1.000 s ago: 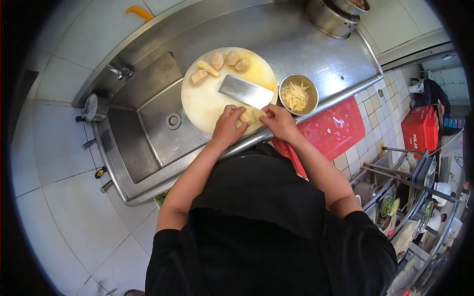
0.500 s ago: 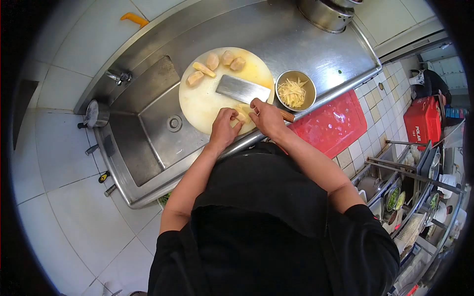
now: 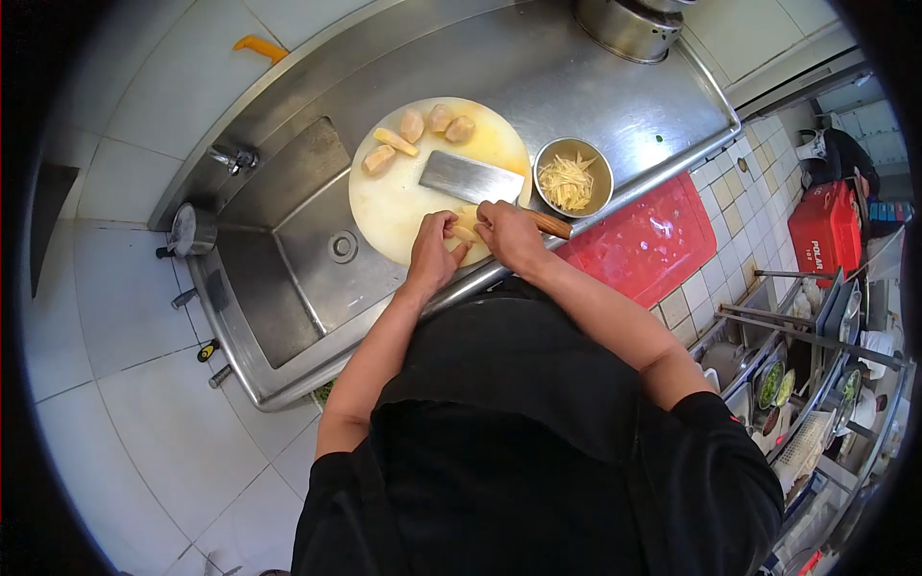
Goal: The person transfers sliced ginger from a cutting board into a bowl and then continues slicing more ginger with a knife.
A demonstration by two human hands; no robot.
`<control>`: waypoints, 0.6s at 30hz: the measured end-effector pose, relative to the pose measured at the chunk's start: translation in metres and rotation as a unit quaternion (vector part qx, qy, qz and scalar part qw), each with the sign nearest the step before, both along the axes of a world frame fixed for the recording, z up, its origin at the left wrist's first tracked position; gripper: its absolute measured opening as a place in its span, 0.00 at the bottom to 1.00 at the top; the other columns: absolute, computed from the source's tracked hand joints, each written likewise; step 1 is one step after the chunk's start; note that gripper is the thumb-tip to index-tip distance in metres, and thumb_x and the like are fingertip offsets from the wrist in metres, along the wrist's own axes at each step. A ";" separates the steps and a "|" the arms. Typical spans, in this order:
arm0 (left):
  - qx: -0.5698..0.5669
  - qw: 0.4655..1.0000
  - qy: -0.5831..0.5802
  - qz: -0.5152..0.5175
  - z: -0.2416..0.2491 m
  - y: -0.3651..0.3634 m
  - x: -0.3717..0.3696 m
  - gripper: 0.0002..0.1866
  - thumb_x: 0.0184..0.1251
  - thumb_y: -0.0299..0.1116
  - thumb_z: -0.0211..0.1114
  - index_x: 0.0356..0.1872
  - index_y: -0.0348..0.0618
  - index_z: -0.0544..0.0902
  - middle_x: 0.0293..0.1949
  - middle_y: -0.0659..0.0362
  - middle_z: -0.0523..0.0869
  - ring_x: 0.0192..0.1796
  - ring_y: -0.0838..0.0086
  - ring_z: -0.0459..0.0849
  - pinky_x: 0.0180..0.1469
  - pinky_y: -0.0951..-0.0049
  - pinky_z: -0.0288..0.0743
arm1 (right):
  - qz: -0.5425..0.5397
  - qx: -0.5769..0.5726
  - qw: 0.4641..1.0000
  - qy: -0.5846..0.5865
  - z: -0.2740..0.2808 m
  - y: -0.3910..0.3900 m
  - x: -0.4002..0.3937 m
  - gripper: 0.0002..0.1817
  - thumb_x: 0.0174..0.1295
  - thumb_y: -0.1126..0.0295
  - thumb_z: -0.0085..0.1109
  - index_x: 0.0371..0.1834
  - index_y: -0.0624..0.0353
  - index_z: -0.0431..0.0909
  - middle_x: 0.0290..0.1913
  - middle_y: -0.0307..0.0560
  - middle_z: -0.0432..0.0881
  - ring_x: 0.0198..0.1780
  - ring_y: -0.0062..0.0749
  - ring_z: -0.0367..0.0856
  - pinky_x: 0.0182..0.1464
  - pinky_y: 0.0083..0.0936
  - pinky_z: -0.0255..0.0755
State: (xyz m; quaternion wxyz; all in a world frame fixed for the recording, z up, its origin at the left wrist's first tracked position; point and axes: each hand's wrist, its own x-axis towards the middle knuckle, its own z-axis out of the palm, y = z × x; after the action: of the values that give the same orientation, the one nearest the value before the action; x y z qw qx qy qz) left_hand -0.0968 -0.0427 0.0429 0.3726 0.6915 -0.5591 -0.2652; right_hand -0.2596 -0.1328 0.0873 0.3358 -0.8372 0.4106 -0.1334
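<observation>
On the round white cutting board (image 3: pixel 384 216), my left hand (image 3: pixel 437 254) and my right hand (image 3: pixel 509 235) close in on pale yellow slices (image 3: pixel 466 232) that look like peeled ginger. The fingers of both hands are bent against the slices, partly covering them. A cleaver (image 3: pixel 471 179) lies flat just beyond, its wooden handle reaching out past my right hand. Along the board's far edge sit several peeled ginger chunks (image 3: pixel 412 126) and a longer cut piece (image 3: pixel 396 142). To the right stands a metal bowl (image 3: pixel 607 182) containing thin yellow shreds (image 3: pixel 567 184).
The board overhangs the steel sink basin (image 3: pixel 288 240), whose tap (image 3: pixel 233 157) is at the left. A large metal pot (image 3: pixel 629 29) occupies the counter's far right. Below the counter edge is a red lid or board (image 3: pixel 653 240). Shelves with food containers (image 3: pixel 771 384) stand at the right.
My hands have shifted slightly over the slices, and the right fingers have drawn back a little towards the left hand. The cleaver and bowl stay in place; the view has moved slightly.
</observation>
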 end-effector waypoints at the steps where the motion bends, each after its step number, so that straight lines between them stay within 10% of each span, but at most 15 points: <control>1: 0.000 1.000 -0.001 -0.002 0.000 -0.001 0.000 0.30 0.52 0.24 0.80 0.57 0.38 0.75 0.47 0.50 0.79 0.46 0.62 0.81 0.53 0.65 0.78 | -0.002 0.000 1.000 -0.001 -0.003 0.001 -0.001 0.10 0.64 0.68 0.64 0.43 0.61 0.80 0.40 0.62 0.82 0.43 0.61 0.83 0.48 0.51 0.76; 18: 0.054 0.998 -0.012 -0.040 0.008 -0.008 0.009 0.26 0.53 0.29 0.78 0.56 0.41 0.82 0.45 0.55 0.78 0.45 0.67 0.81 0.52 0.68 0.79 | 0.002 0.019 0.996 0.082 0.001 -0.018 -0.004 0.17 0.63 0.60 0.64 0.45 0.62 0.84 0.38 0.63 0.87 0.43 0.59 0.86 0.50 0.49 0.79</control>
State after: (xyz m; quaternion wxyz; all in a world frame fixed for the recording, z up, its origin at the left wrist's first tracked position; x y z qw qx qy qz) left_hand -0.0881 -0.0503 0.0513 0.3173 0.6910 -0.5753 -0.3015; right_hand -0.2638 -0.1512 0.0886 0.3175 -0.8396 0.4373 -0.0559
